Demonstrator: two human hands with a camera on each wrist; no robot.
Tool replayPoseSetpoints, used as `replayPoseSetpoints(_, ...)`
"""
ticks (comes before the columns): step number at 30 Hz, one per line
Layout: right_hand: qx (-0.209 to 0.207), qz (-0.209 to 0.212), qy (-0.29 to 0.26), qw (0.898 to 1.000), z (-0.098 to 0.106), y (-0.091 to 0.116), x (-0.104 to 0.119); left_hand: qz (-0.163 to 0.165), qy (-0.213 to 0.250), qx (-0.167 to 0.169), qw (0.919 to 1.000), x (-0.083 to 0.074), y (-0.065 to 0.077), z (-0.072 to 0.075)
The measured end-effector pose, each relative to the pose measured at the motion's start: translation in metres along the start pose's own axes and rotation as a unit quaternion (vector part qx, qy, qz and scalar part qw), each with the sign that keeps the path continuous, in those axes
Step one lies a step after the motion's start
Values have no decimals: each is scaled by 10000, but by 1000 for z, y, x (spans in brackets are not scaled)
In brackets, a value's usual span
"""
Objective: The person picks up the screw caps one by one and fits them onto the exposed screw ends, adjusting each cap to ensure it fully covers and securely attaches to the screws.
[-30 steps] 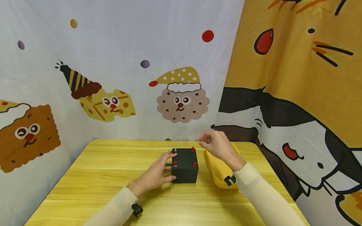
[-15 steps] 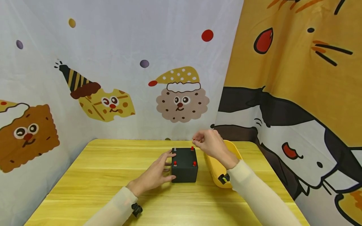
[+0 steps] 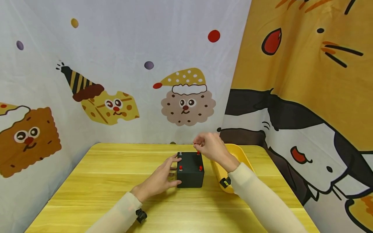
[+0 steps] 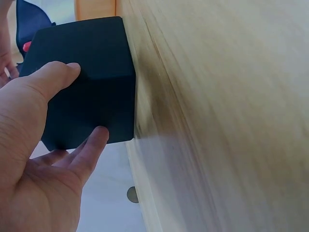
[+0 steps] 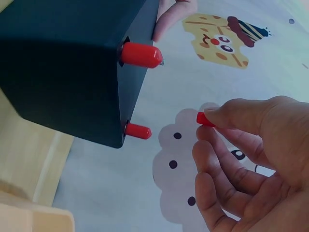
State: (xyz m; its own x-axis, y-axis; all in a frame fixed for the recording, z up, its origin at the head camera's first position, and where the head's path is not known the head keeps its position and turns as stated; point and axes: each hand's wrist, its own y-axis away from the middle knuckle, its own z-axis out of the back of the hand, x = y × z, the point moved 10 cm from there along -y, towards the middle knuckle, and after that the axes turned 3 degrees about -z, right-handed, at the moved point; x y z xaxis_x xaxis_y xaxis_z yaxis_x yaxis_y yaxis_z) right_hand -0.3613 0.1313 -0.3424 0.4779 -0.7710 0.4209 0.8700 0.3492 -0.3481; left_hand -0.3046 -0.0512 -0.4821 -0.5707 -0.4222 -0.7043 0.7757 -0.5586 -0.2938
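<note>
A black box (image 3: 190, 174) stands on the table, a small post at each top corner. Three posts wear red caps, such as the near-left cap (image 3: 180, 168); the far-left post (image 3: 180, 153) is bare grey metal. My left hand (image 3: 158, 178) rests against the box's left side, thumb by the near edge and fingers spread toward the back. My right hand (image 3: 214, 147) pinches a small red cap (image 5: 205, 119) between thumb and index finger, above the box's far-right corner. Its other fingers curl loosely in the right wrist view.
A yellow tray (image 3: 247, 158) lies right of the box, partly under my right forearm. The wooden table (image 3: 102, 181) ends at a printed curtain (image 3: 122, 38) behind, with another curtain on the right.
My right hand has moved left with the red cap, from over the tray to the box's far-right corner. My left hand and the box stay put.
</note>
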Motion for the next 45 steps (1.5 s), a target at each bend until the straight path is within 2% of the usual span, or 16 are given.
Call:
replayPoseSetpoints(8, 197, -137, -142, 9996, -11, -5, 6, -54, -47, -10, 10000, -2, -1, 0)
replayPoseSetpoints(29, 240, 199, -24, 9995, -26, -15, 27, -41, 18, 27, 10000, 0, -1, -1)
replayPoseSetpoints(45, 318, 258, -20, 9992, -38, -19, 33, -84, -50, 6, 10000, 1, 1, -1)
